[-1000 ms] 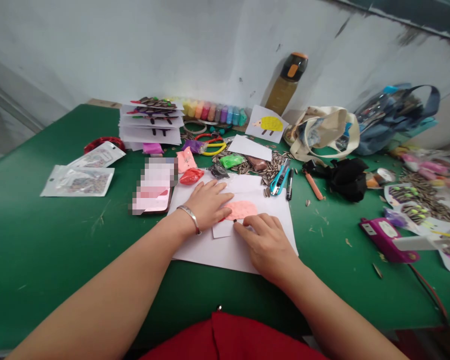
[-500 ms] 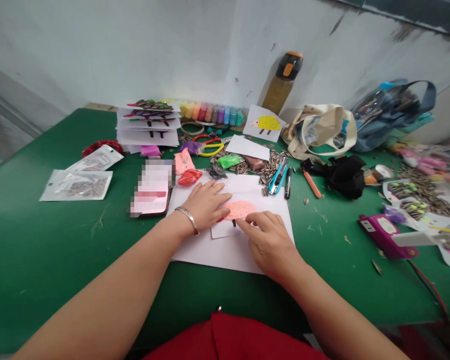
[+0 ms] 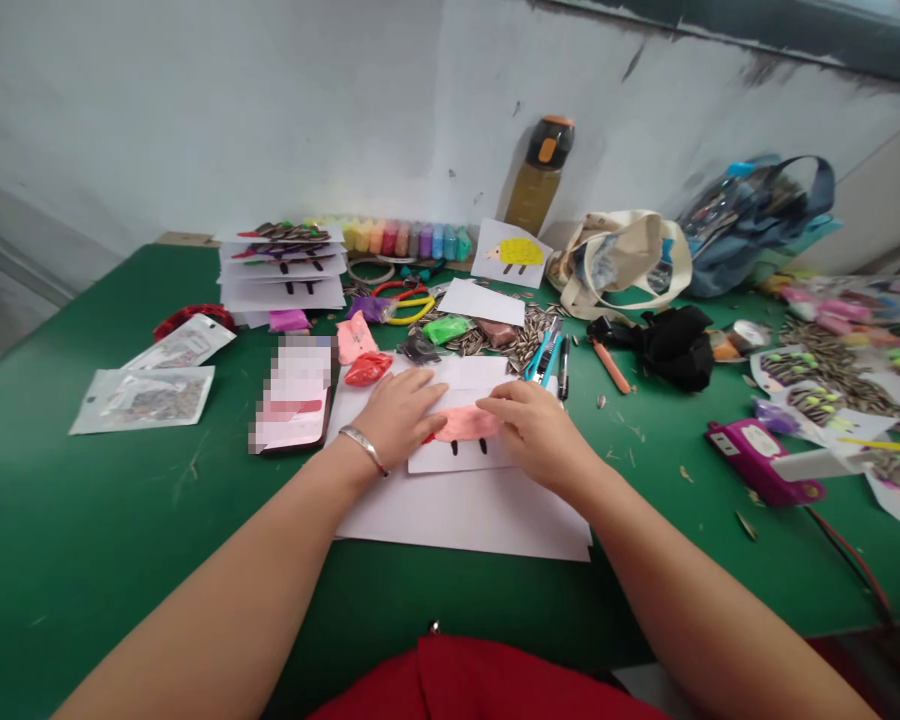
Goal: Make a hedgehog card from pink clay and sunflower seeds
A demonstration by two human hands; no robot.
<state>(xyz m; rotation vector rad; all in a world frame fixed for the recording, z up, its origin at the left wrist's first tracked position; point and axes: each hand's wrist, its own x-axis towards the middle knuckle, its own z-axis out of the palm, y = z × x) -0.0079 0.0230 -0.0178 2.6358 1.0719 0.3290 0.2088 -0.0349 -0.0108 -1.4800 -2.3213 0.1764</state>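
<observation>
Two-handed, touches pink shape on white card with left fingers spread and right fingers bent at its edge, latter's grip unclear.

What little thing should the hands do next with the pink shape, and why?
Maybe the right hand should gently pat the right end of the pink shape. Its fingertips are right by that end, and the left hand lies at the other end, so it could help keep the white card steady.

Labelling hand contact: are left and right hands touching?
Apart. The head view shows the pink shape and white paper between the left hand and right hand.
</observation>
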